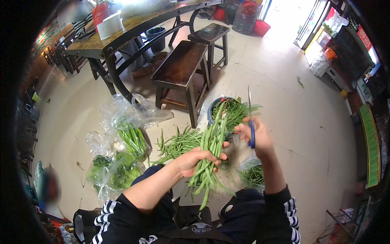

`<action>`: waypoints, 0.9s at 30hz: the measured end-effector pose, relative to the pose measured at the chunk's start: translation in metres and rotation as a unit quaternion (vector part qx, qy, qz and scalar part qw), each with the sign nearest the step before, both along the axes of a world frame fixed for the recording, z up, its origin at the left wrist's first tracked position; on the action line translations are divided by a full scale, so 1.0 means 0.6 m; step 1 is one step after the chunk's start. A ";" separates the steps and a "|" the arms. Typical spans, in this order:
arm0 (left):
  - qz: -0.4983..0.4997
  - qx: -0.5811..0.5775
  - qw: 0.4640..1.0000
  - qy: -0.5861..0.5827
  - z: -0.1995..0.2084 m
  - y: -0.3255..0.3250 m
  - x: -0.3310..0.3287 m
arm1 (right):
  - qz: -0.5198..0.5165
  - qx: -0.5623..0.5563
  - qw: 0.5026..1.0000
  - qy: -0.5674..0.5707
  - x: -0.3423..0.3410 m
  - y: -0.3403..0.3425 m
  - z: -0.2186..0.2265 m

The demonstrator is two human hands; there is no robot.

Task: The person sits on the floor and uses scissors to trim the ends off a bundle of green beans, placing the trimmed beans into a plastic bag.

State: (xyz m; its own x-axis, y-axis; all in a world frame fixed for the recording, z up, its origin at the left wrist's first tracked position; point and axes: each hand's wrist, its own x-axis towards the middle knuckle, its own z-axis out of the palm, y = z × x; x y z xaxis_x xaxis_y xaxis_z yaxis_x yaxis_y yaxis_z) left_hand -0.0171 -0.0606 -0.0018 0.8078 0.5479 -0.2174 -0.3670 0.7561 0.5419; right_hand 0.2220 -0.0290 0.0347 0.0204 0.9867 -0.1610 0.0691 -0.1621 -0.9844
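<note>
My left hand (191, 162) is closed around a bunch of long green beans (212, 140), held upright-slanting in front of me with its lower ends hanging loose. To the right of the bunch, my right hand (261, 140) grips blue-handled scissors (252, 134), blades pointing up and apart from the beans. Behind the bunch stands a blue-rimmed basin (210, 115) filled with green trimmings and leafy stems. More loose green beans (178, 143) lie heaped on the floor left of the bunch. A clear plastic bag of beans (252, 174) sits below my right wrist.
Clear bags with leafy greens (122, 173) and long green stalks (133, 140) lie at left. Ahead are a dark wooden stool (183, 63), a second stool (210, 33) and a long table (138, 25), with a person's feet beneath. A red bucket (262, 27) stands near the doorway.
</note>
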 end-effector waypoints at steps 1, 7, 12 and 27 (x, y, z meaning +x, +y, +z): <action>-0.002 0.003 1.000 -0.006 0.001 -0.002 0.002 | 0.001 -0.020 1.000 0.024 -0.015 -0.018 0.000; -0.077 0.003 0.997 0.005 -0.002 -0.007 0.013 | 0.003 -0.038 0.982 0.183 -0.040 -0.070 -0.014; -0.094 0.075 0.991 0.066 -0.003 -0.015 0.021 | -0.020 0.001 0.957 0.288 -0.038 -0.068 -0.041; -0.053 0.085 0.986 0.137 -0.002 0.002 0.021 | -0.388 0.301 0.855 0.168 0.135 -0.075 0.009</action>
